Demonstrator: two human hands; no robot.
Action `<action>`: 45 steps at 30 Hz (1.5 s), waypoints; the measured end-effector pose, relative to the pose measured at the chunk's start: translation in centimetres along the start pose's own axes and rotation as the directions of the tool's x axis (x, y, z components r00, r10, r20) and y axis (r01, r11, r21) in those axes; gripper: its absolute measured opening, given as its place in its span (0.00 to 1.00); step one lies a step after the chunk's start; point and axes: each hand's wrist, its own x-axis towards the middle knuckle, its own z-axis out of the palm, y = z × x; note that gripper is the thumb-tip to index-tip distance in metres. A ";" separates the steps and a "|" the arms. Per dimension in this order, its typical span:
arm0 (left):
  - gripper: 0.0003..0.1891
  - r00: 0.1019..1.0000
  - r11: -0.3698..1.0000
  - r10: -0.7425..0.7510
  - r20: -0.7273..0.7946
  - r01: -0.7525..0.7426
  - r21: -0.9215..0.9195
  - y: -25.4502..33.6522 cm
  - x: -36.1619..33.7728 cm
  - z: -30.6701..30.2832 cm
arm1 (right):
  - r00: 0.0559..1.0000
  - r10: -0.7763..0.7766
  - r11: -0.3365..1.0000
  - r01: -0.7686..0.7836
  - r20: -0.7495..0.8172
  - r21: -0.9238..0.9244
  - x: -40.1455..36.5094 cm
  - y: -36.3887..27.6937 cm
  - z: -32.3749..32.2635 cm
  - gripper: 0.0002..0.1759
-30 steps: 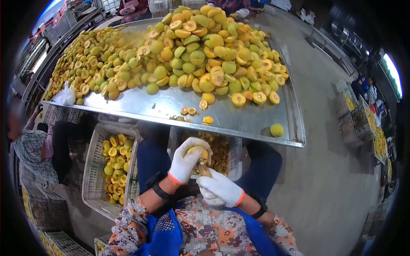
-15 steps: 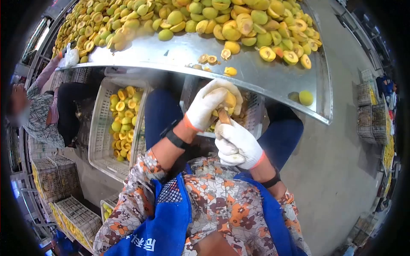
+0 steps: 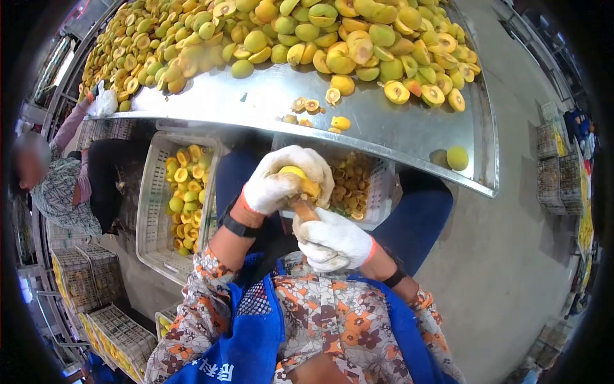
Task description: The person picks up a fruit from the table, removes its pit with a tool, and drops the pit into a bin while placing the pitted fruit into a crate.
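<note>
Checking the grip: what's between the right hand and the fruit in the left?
Head view: a wooden tool handle, from the right hand up to the fruit.

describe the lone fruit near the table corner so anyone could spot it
Start at the steel table heaped with yellow-green fruit. Follow its near edge to the right corner. One whole fruit sits there alone, well apart from the heap.

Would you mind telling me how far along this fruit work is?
Done: cut halves lie in the white crate, and what look like pits fill the basket under the hands. In hand: the left hand holds a yellow fruit while the right hand presses a wooden-handled tool against it. Left: a large pile on the metal table.
</note>
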 end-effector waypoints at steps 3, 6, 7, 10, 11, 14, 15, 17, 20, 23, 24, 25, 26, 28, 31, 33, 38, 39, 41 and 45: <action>0.20 0.983 0.994 0.107 -0.146 -0.100 0.052 -0.2 -0.6 1.2 | 1.000 0.003 1.000 -0.003 -0.006 -0.027 -0.1 -0.7 -0.1 0.05; 0.18 0.641 0.968 -0.002 -0.768 -0.192 -0.162 1.8 -1.2 -1.0 | 0.998 -0.039 0.956 0.026 -0.041 -0.293 -1.0 -0.7 -0.8 0.07; 0.18 0.611 0.984 0.054 -0.790 -0.166 -0.061 3.0 -3.1 -4.7 | 0.999 -0.038 0.956 0.027 -0.033 -0.292 -1.3 0.0 -1.6 0.07; 0.20 0.548 0.197 0.247 -0.799 0.779 0.595 6.8 -7.3 -11.9 | 0.903 -0.177 0.853 -0.057 -0.391 -0.519 -1.8 1.0 -5.6 0.14; 0.21 0.598 -0.416 0.204 -0.775 0.770 0.485 7.9 -7.2 -12.0 | 0.906 -0.185 0.853 -0.045 -0.381 -0.520 -1.8 1.1 -6.0 0.14; 0.22 0.792 -0.450 0.365 -0.490 0.610 0.652 7.1 -1.5 -11.3 | 0.873 -0.268 0.653 -0.147 -0.408 -0.743 -1.5 1.6 -6.7 0.23; 0.22 0.744 -0.235 0.336 -0.577 0.660 0.714 6.2 2.1 -8.7 | 0.874 -0.264 0.654 -0.148 -0.408 -0.742 -1.1 2.3 -7.2 0.23; 0.25 0.829 0.170 0.145 -0.539 0.516 0.839 2.0 8.1 -9.1 | 0.867 -0.361 0.419 -0.179 -0.344 -0.890 0.1 3.0 -8.3 0.27; 0.37 0.854 0.020 0.032 -0.520 0.519 0.854 -2.5 16.8 -8.2 | 0.861 -0.365 0.394 -0.200 -0.353 -0.897 0.3 3.1 -8.1 0.31; 0.29 0.846 -0.191 0.041 -0.532 0.529 0.827 -4.2 20.5 -7.0 | 0.855 -0.373 0.372 -0.217 -0.359 -0.903 -0.6 3.0 -7.9 0.32; 0.29 0.842 -0.188 0.039 -0.538 0.535 0.824 -4.6 20.6 -7.2 | 0.843 -0.378 0.395 -0.228 -0.383 -0.890 -1.1 2.9 -7.7 0.31; 0.27 0.881 -0.223 0.059 -0.469 0.469 0.855 -4.9 20.5 -7.4 | 0.829 -0.384 0.418 -0.235 -0.406 -0.877 -1.3 3.0 -7.7 0.30; 0.25 0.916 -0.258 0.076 -0.394 0.400 0.879 -5.1 20.3 -7.6 | 0.832 -0.380 0.419 -0.235 -0.405 -0.877 -1.4 3.2 -7.9 0.30; 0.24 0.936 -0.144 0.109 -0.334 0.347 0.927 -4.6 18.3 -8.1 | 0.795 -0.428 0.447 -0.227 -0.430 -0.865 -1.6 3.5 -8.5 0.27; 0.25 0.934 0.266 0.086 -0.346 0.313 0.912 -2.2 12.9 -5.8 | 0.750 -0.576 0.359 -0.123 -0.324 -0.925 -2.7 3.1 -8.5 0.31; 0.26 0.960 0.366 0.130 -0.246 0.184 0.912 -0.8 8.0 -3.4 | 0.668 -0.525 0.697 -0.019 -0.528 -0.717 -3.0 1.9 -7.5 0.27; 0.30 0.958 0.646 0.157 -0.241 0.085 0.758 -1.0 1.0 0.6 | 0.656 -0.561 0.690 0.033 -0.505 -0.723 -2.5 -0.8 -4.4 0.22; 0.35 0.956 0.661 0.154 -0.250 0.088 0.745 -1.7 0.0 0.5 | 0.648 -0.667 0.520 0.049 -0.369 -0.853 -1.7 -0.2 -4.8 0.23; 0.42 0.911 0.776 0.132 -0.391 0.151 0.612 -1.3 -0.3 1.9 | 0.706 -0.673 0.341 0.032 -0.221 -0.940 -1.2 0.6 -5.4 0.25; 0.48 0.867 0.998 0.024 -0.497 0.011 0.067 -1.1 -0.7 2.3 | 0.716 -0.570 0.509 -0.078 -0.404 -0.857 -1.4 -0.4 -3.0 0.25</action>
